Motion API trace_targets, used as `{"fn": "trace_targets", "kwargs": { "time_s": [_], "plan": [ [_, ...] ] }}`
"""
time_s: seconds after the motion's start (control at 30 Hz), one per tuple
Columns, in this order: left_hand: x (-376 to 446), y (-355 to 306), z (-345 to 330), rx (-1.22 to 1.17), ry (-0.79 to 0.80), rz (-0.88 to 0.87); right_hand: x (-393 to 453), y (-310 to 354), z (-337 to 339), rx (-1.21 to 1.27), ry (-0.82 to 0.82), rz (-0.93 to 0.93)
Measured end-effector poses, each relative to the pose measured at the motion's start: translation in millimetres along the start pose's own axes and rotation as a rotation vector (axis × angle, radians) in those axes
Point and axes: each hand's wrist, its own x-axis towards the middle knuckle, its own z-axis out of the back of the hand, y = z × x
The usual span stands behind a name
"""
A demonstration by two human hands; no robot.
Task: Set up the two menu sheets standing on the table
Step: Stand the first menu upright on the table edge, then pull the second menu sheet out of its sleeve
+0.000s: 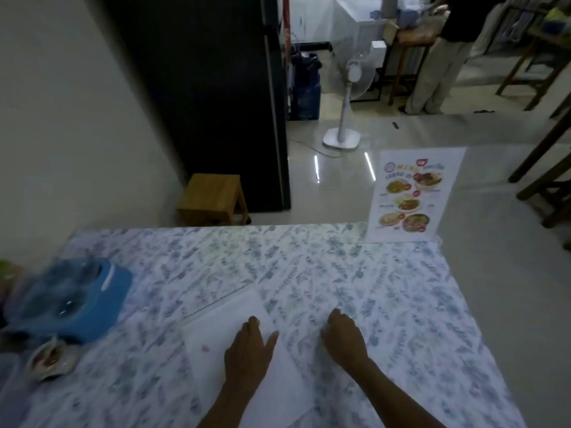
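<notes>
Head view, looking down: one menu (411, 196) up already, standing at the far right corner of the surface (401, 304), printed side facing back this way. Second sheet (222, 329) lying flat and face down, close in, left of centre, long axis slanting from near right to far left. Left hand (248, 350) pressed flat on top of it, fingers (251, 324) spread, gripping nothing. Right hand (343, 335) just beside the sheet's right edge, resting on the cloth, fingers curled loosely, nothing in them as far as can be told. Left clearly nearer, already touching; right placed to catch the near edge and lift. Probably needs tipping up off the surface, away from the blue box (77, 304) at the left.
</notes>
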Motion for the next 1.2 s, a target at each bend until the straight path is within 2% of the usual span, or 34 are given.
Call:
{"fn": "trace_targets", "kwargs": {
  "time_s": [0.13,0.27,0.47,0.57,0.7,0.8,1.07,1.2],
  "plan": [
    [-37.5,77.4,19.4,0.052,-0.044,0.061,-47.6,56.9,-52.8,-0.023,-0.015,0.060],
    [-63.6,131.8,23.8,0.008,-0.044,0.125,-75.4,90.9,-84.2,-0.057,-0.052,-0.007],
    [-83.2,158.3,27.4,-0.404,-0.096,0.262,-94.7,96.8,-88.6,0.251,0.063,-0.183],
    [-80.0,172.1,44.7,-0.517,-0.091,0.299,-102.4,91.3,-78.6,0.529,0.138,-0.247],
    [-70.4,190.9,79.9,-0.411,-0.096,0.169,-114.2,93.6,-35.9,0.893,0.339,-0.198],
    [-61.2,195.8,107.4,-0.445,-0.066,0.063,-110.0,101.4,-3.8,0.944,0.431,-0.127],
    [-30.4,174.9,154.6,-0.427,-0.090,-0.177,-70.1,131.1,49.3,0.827,0.324,0.068],
    [-9.0,159.3,171.6,-0.457,-0.143,-0.203,-55.5,149.0,64.2,0.825,0.251,0.126]
  ]
}}
